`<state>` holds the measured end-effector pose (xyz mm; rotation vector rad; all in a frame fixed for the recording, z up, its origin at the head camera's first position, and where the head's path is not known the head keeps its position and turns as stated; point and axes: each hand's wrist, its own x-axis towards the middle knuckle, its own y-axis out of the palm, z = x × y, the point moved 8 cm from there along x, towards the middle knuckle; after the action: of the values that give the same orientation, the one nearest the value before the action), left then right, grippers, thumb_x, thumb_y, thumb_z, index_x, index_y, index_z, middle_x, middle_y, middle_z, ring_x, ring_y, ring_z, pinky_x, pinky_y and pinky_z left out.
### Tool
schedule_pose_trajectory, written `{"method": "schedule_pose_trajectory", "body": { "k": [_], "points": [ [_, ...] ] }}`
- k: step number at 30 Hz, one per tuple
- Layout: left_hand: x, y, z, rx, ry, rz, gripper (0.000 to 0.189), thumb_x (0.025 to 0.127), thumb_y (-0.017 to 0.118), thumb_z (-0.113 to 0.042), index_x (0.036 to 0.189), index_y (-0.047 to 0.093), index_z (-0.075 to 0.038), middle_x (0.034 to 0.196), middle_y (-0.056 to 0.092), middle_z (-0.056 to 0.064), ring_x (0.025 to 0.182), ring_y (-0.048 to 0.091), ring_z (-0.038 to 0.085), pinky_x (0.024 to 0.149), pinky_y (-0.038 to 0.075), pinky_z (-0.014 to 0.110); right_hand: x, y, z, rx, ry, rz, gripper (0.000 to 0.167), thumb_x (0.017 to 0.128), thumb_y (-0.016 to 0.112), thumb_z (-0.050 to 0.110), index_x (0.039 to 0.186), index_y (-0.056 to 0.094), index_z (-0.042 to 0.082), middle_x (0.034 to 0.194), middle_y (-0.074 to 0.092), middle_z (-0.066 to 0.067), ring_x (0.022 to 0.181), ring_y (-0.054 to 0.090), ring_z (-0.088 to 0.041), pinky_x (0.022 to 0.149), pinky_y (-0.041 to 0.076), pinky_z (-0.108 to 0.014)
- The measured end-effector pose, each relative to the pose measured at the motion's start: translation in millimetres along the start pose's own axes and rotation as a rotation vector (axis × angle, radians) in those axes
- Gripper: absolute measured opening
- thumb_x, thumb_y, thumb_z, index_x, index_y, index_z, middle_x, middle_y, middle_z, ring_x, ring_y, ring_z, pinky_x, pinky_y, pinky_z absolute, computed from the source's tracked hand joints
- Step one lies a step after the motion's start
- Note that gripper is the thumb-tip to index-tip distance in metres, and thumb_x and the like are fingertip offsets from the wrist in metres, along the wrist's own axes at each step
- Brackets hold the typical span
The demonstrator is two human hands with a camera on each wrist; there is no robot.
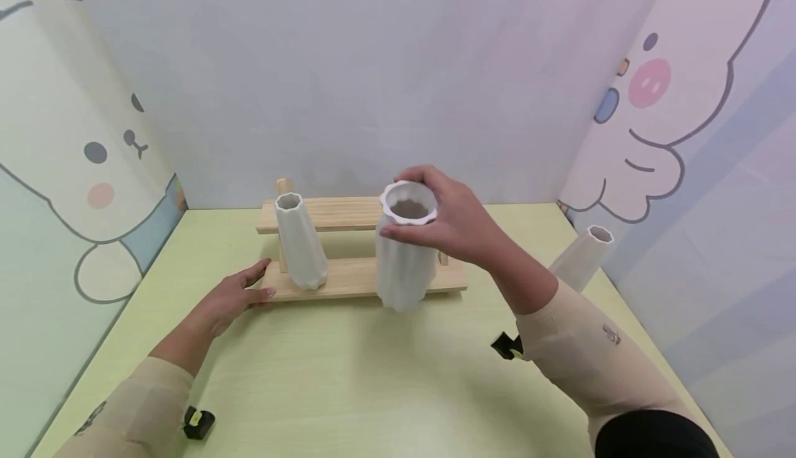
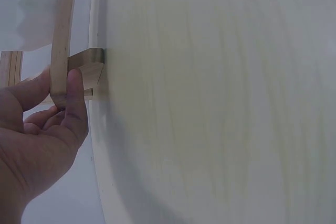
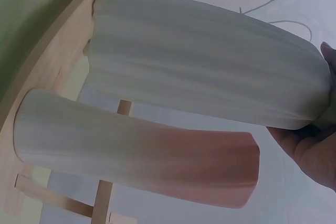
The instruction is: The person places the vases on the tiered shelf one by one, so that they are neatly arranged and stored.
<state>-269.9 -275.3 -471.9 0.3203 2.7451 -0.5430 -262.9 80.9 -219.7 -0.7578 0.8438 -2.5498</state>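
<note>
My right hand (image 1: 460,223) grips a wide, white, ribbed vase (image 1: 405,264) around its scalloped rim, thumb on the near side and fingers behind. The vase is upright, and its base overlaps the front edge of a two-tier wooden rack (image 1: 351,278). At the rack's left end, my left hand (image 1: 233,299) pinches the lower board (image 2: 61,40) between thumb and fingers. A slimmer white vase (image 1: 301,244) stands on that lower board, towards the left. In the right wrist view, the held vase (image 3: 205,59) lies above the slimmer one (image 3: 131,145).
Another white vase (image 1: 581,261) stands at the right of the pale yellow-green table (image 1: 311,375), partly hidden by my right forearm. Behind the rack rises a plain back wall (image 1: 373,78), and cartoon-printed side walls (image 1: 715,251) flank the table.
</note>
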Motion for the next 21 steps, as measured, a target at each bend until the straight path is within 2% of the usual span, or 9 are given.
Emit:
{"method": "schedule_pose_trajectory", "body": {
  "k": [4,11,17,21],
  "points": [
    [-0.3,0.2,0.2,-0.001,0.003,-0.001,0.088,0.097,0.068,-0.021,0.162,0.008,-0.016,0.165,0.002,0.018,0.145,0.025,0.041,0.114,0.027,0.055,11.4,1,2,-0.017,0.005,-0.01,0.063,0.075,0.087,0.046,0.126,0.058,0.021,0.106,0.064,0.005,0.093,0.06,-0.012,0.075,0.054,-0.036],
    [-0.4,0.5,-0.2,-0.005,0.017,-0.006,0.086,0.097,0.067,-0.021,0.161,0.01,-0.015,0.165,0.004,0.019,0.14,0.036,0.036,0.11,0.038,0.047,29.6,7,2,-0.028,0.02,-0.013,0.064,0.075,0.086,0.049,0.125,0.058,0.022,0.104,0.064,0.006,0.092,0.06,-0.01,0.075,0.053,-0.035],
    [0.0,-0.4,-0.3,-0.013,0.022,-0.008,0.087,0.097,0.068,-0.021,0.161,0.01,-0.015,0.165,0.004,0.019,0.141,0.034,0.038,0.112,0.033,0.051,45.1,11,0,-0.016,0.024,-0.024,0.062,0.075,0.085,0.051,0.123,0.057,0.024,0.103,0.065,0.008,0.091,0.061,-0.009,0.076,0.053,-0.035],
    [0.3,-0.8,0.0,-0.012,0.027,-0.006,0.087,0.097,0.068,-0.021,0.161,0.01,-0.014,0.165,0.004,0.02,0.141,0.033,0.038,0.11,0.037,0.048,55.4,13,-2,-0.019,0.015,-0.032,0.062,0.075,0.084,0.052,0.123,0.057,0.023,0.103,0.064,0.008,0.091,0.061,-0.009,0.076,0.053,-0.034]
  ]
}}
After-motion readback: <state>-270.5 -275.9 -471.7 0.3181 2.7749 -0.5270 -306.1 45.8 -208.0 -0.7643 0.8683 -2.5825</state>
